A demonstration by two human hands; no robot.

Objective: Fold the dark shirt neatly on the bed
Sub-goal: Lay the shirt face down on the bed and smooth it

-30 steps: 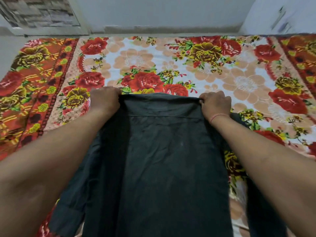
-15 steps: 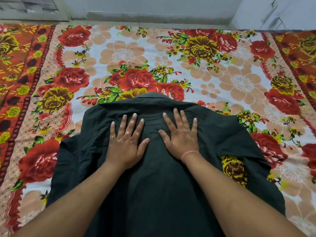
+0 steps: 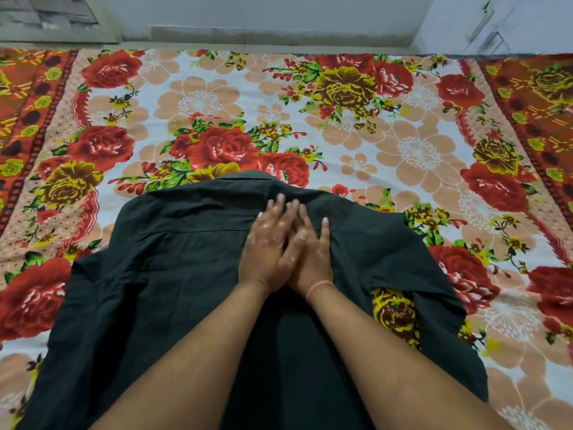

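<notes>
We see a bed covered by a floral cotton sheet [image 3: 403, 144] in red, yellow and peach, filling the view from 9 to 3 o'clock; on it the dark, back-up cloth shirt [image 3: 173, 274] lies spread from the centre down to 6 o'clock, its collar [image 3: 245, 179] pointing to 12 o'clock, one sleeve trailing toward 8 o'clock and the other toward 4 o'clock; the left hand [image 3: 266, 246] rests flat on the shirt just below the collar, fingers straight, its thumb side overlapping the right hand [image 3: 314, 257], which presses flat beside it at 3 o'clock; a thin pink thread band [image 3: 319, 287] circles the right wrist.
</notes>
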